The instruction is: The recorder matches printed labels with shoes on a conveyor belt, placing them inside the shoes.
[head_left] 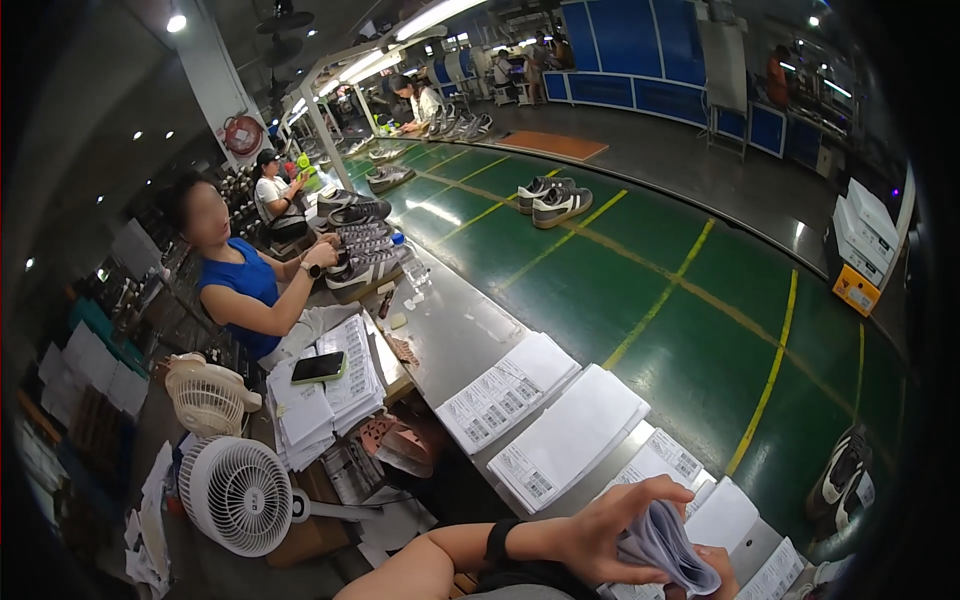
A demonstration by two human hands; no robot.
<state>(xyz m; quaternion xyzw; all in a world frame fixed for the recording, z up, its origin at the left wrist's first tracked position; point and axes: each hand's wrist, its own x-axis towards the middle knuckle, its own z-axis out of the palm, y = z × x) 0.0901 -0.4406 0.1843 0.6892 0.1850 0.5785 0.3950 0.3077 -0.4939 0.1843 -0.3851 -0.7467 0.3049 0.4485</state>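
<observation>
My left hand (595, 535), with a black band at the wrist, is curled round a bent bundle of paper sheets (660, 548) at the lower edge of the view. The fingers of my right hand (716, 568) press on the other end of the same bundle; the rest of that hand is mostly hidden. Just beyond my hands, stacks of white printed sheets lie along the metal table edge: one printed stack (510, 390), one mostly blank stack (570, 435), and further sheets (725, 515) beside the right hand.
A green conveyor belt (660, 260) with yellow lines carries a pair of grey sneakers (553, 200). On the left, a co-worker in blue (245, 290) handles shoes (365, 270). Nearby are a white fan (238, 495), a phone (319, 367) on papers, and stacked boxes (862, 240) far right.
</observation>
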